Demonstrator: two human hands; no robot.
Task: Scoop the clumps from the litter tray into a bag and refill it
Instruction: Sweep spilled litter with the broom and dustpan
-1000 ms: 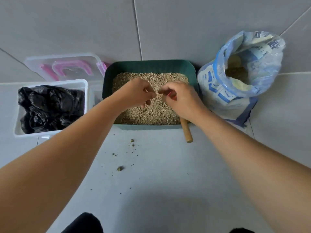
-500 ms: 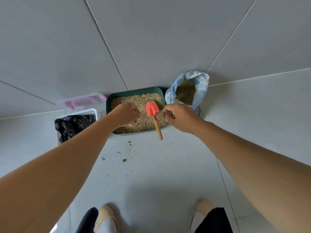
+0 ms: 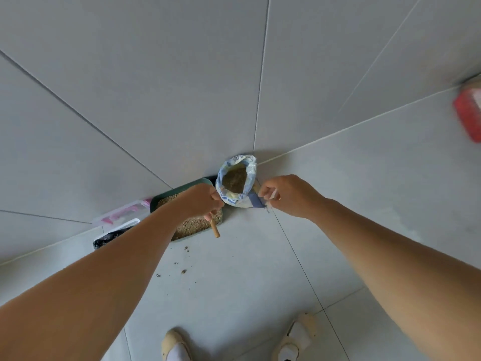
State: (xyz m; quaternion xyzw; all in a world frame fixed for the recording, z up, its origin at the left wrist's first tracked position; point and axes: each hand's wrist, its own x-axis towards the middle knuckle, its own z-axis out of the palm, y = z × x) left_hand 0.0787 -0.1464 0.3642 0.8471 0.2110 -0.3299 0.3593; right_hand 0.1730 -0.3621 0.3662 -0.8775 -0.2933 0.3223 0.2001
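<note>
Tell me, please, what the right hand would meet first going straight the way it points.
Probably the litter bag: the right hand points left toward its lower side. The hand may be above it, though; depth is unclear.

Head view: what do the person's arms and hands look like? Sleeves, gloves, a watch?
The left arm and right arm are bare to the frame edge, no sleeve showing. The left hand and right hand are ungloved, and neither wrist carries a watch or bracelet.

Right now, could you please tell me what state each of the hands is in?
Left hand: fingers curled; whether it holds anything cannot be told.
Right hand: pinches a thin white strip.
</note>
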